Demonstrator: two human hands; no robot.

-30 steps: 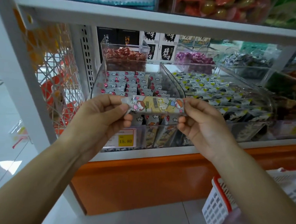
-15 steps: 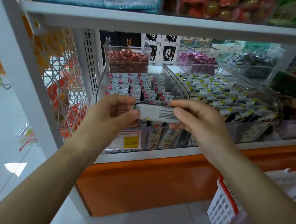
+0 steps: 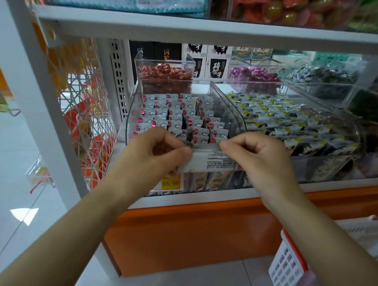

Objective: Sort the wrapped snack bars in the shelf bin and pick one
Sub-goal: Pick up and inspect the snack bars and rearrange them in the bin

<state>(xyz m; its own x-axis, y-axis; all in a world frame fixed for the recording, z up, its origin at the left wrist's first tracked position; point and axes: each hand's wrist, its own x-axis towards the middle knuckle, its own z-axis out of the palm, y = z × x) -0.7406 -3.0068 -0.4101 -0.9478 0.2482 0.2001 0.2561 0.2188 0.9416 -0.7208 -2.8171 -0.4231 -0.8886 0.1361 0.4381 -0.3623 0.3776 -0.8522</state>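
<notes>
I hold one wrapped snack bar (image 3: pixel 209 163) level in front of the clear shelf bin (image 3: pixel 130 117), its white back with small print facing me. My left hand (image 3: pixel 154 154) pinches its left end between thumb and curled fingers. My right hand (image 3: pixel 255 158) pinches its right end the same way. Behind the bar, the bin holds several rows of silver wrapped bars (image 3: pixel 176 115) with red dots and cloud prints, standing on edge.
A second clear bin (image 3: pixel 358 140) to the right holds silver and yellow packets. Smaller bins of red (image 3: pixel 165 75) and purple (image 3: pixel 254 74) sweets stand behind. A yellow price tag (image 3: pixel 170 182) sits on the shelf front. A white and red basket (image 3: pixel 287 263) stands at lower right. A wire rack (image 3: pixel 83 114) hangs at left.
The bar has been turned over from its colourful cartoon front to its white printed back. Both hands have kept hold of its ends and moved slightly closer to the bin.
</notes>
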